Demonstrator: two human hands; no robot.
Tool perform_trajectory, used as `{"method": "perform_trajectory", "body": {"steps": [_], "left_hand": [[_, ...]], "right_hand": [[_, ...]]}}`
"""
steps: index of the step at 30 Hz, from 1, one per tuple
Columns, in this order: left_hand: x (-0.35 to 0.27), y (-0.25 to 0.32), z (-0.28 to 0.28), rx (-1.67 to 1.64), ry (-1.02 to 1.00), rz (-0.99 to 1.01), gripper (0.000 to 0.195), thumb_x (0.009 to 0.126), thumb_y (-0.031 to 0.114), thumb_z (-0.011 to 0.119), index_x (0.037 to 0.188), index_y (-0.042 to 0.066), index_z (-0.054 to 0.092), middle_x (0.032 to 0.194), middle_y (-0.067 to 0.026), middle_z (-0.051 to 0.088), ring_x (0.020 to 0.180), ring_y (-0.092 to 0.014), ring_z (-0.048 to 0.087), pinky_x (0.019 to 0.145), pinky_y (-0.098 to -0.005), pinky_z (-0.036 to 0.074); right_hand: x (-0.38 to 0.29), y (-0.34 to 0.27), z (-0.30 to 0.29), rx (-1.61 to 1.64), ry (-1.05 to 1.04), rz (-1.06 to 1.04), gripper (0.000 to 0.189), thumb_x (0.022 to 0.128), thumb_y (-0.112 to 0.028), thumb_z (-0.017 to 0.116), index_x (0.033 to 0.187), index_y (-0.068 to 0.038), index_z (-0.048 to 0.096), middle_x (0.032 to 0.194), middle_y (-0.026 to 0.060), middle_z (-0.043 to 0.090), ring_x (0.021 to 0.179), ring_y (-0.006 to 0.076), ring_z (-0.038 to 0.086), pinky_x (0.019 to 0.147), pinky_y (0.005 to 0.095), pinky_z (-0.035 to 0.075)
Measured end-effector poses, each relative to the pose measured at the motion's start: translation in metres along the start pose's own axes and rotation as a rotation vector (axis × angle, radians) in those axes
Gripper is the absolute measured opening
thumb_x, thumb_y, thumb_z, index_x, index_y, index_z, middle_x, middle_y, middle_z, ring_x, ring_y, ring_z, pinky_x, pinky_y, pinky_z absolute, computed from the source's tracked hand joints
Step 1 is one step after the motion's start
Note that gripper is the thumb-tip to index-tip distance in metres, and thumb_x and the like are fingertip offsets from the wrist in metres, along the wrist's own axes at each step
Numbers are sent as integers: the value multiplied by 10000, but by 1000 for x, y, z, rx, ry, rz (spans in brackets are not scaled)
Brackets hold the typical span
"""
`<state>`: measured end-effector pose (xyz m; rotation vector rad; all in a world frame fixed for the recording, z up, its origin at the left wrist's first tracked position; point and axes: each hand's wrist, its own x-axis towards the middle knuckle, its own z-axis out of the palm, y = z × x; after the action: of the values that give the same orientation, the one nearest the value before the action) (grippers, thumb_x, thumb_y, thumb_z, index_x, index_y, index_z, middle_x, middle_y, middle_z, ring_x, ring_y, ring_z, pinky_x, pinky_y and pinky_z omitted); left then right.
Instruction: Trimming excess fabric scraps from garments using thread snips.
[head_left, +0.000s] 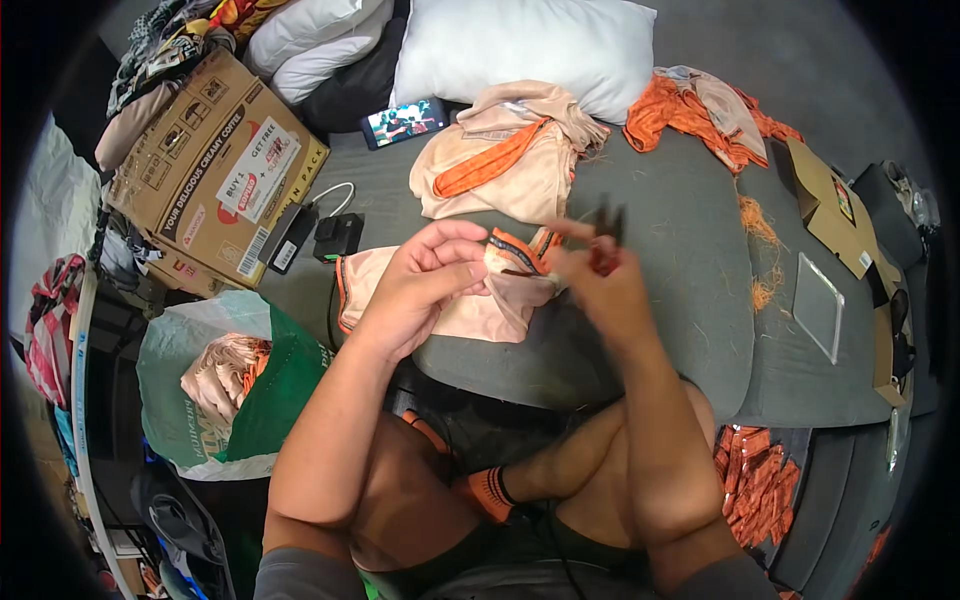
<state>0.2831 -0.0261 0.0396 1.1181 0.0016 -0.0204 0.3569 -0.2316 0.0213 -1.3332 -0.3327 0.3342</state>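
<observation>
A beige fabric piece with orange printed trim (491, 311) lies before me on the grey cushion. My left hand (442, 281) pinches the edge of its trim between thumb and fingers. My right hand (600, 270) is blurred at the right side of the trim and has small dark thread snippers (611, 219) with a red part in it; whether the blades are apart cannot be told. Just beyond lies a heap of beige fabric pieces (495, 169) with an orange strip (487, 161) across it.
A phone (403, 122) and white pillow (525, 52) lie at the back. A cardboard box (217, 165) and a green-and-white sack (277, 382) of fabric stand left. Orange-and-beige fabric (697, 112), loose orange threads (761, 221) and a clear frame-like object (819, 307) lie right; orange pieces (754, 480) lie lower right.
</observation>
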Motion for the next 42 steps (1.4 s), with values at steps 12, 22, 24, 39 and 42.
{"method": "perform_trajectory", "body": {"steps": [12,22,24,39,42], "left_hand": [[-10,1,11,635,-139,-28,263,873,34,652,1124,37,572,942,36,583,845,-27,516,736,-193,426],[-20,30,-18,578,-133,-77,94,858,75,658,930,50,602,834,60,564,738,-11,488,631,-170,370],[-22,36,-22,553,-154,-67,104,848,80,664,924,51,599,821,65,562,723,-9,487,617,-169,363],[-18,10,-46,1370,-45,-12,202,824,148,689,936,-9,632,734,-26,619,730,-148,618,701,-293,498],[0,-23,-14,1417,83,307,268,820,184,730,961,-24,636,764,-43,635,743,-157,620,706,-299,500]], "right_hand": [[-1,21,-2,-250,-368,82,222,874,-195,699,996,-11,673,765,7,631,701,67,554,640,256,458],[5,39,1,-533,-340,-226,237,837,-223,720,928,-9,672,694,44,609,629,103,510,602,291,435],[11,39,-6,-664,-349,-201,236,822,-236,729,897,-19,676,674,76,599,619,118,513,602,302,437],[20,35,-23,-837,-48,-4,251,832,-304,690,912,-66,670,777,122,668,724,284,628,661,374,486],[22,41,-23,-766,21,52,254,829,-300,686,923,-64,671,799,128,681,741,310,643,672,382,493]]}}
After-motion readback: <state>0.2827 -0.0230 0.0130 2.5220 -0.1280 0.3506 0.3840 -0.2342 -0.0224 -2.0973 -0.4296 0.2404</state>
